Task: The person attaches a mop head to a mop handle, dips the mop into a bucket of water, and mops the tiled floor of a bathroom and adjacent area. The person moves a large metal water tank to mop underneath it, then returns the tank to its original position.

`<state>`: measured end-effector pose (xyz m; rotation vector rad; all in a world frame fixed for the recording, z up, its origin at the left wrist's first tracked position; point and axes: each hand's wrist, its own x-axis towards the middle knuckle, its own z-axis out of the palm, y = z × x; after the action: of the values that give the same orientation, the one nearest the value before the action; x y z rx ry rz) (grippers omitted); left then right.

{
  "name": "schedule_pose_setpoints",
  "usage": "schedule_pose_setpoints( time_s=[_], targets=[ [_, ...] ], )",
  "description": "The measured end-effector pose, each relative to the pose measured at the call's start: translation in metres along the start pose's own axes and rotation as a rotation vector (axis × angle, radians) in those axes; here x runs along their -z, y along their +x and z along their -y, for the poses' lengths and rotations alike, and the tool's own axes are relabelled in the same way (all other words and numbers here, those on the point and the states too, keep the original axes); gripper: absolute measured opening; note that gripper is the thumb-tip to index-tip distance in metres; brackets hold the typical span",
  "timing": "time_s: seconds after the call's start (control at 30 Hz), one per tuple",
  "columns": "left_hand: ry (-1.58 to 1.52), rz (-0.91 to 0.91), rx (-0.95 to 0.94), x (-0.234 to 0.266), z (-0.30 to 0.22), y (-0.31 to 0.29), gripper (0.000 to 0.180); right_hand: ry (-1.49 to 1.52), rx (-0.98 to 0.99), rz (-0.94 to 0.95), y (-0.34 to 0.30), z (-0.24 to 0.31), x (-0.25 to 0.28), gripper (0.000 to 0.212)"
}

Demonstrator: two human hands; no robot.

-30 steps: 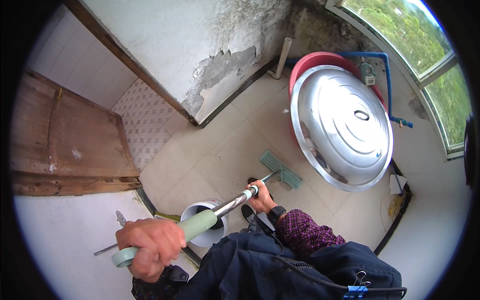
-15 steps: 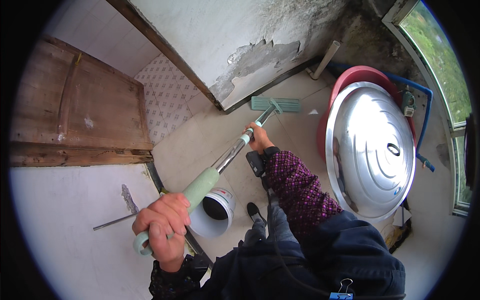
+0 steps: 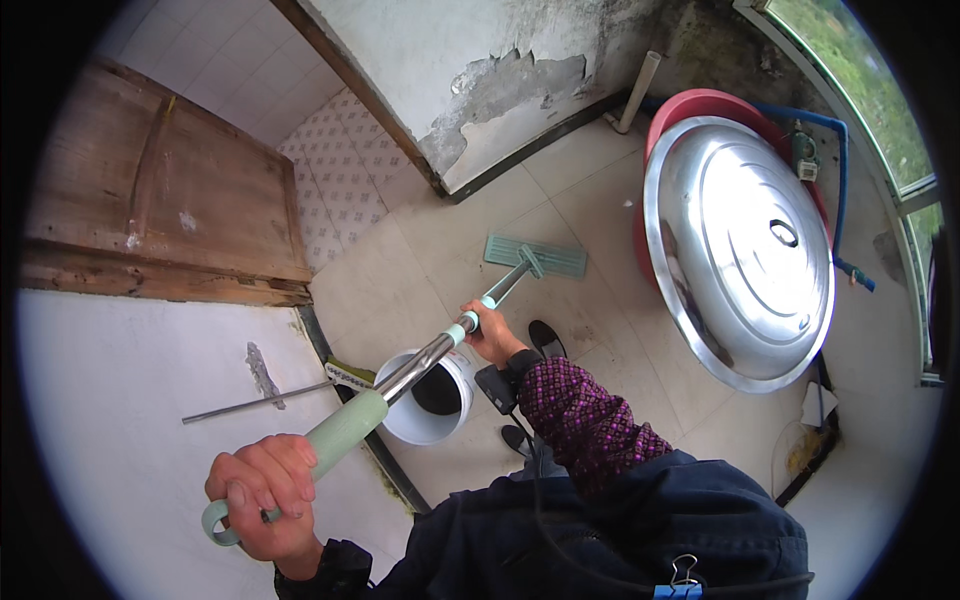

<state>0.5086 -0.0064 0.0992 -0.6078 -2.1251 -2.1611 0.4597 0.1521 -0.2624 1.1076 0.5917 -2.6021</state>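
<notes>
A flat mop with a pale green grip and a steel pole slants across the middle of the view. My left hand is wrapped round the green grip, close to the ring at its end. Farther down the pole, my right hand holds it near the light green collar. The mop's flat green head lies on the tiled floor beyond my right hand. Below the pole stands a white bucket with dark contents that I cannot make out.
At right, a large shiny metal lid covers most of a red tub. A blue pipe runs behind it under the window. A wooden door stands at left. A brush with a long metal handle leans by the bucket.
The mop has come back toward me, its head sliding nearer over the floor. Both hands have moved left and my left hand lower, still gripping it. My view has shifted and both shoes show.
</notes>
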Motion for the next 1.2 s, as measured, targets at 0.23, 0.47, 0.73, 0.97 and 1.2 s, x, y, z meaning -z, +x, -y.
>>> schedule_pose_setpoints(
  time_s=[0.23, 0.47, 0.73, 0.97, 1.2],
  targets=[
    [-0.065, 0.006, 0.098, 0.062, -0.050, -0.089, 0.028, 0.005, -0.136, -0.028, -0.102, -0.114, 0.045, 0.018],
    [-0.214, -0.071, 0.009, 0.102, -0.073, -0.145, 0.027, 0.064, -0.165, -0.122, -0.127, -0.150, 0.035, 0.013],
    [-0.007, -0.195, -0.174, 0.126, -0.046, -0.103, 0.026, -0.076, -0.166, 0.170, -0.028, -0.129, -0.073, 0.011],
    [0.207, -0.440, -0.160, 0.151, 0.015, 0.002, 0.023, -0.340, -0.233, 0.216, 0.124, -0.121, -0.209, 0.014],
    [0.270, -0.501, -0.156, 0.183, 0.089, 0.085, 0.024, -0.534, -0.204, 0.277, 0.241, -0.106, -0.287, 0.013]
  ],
)
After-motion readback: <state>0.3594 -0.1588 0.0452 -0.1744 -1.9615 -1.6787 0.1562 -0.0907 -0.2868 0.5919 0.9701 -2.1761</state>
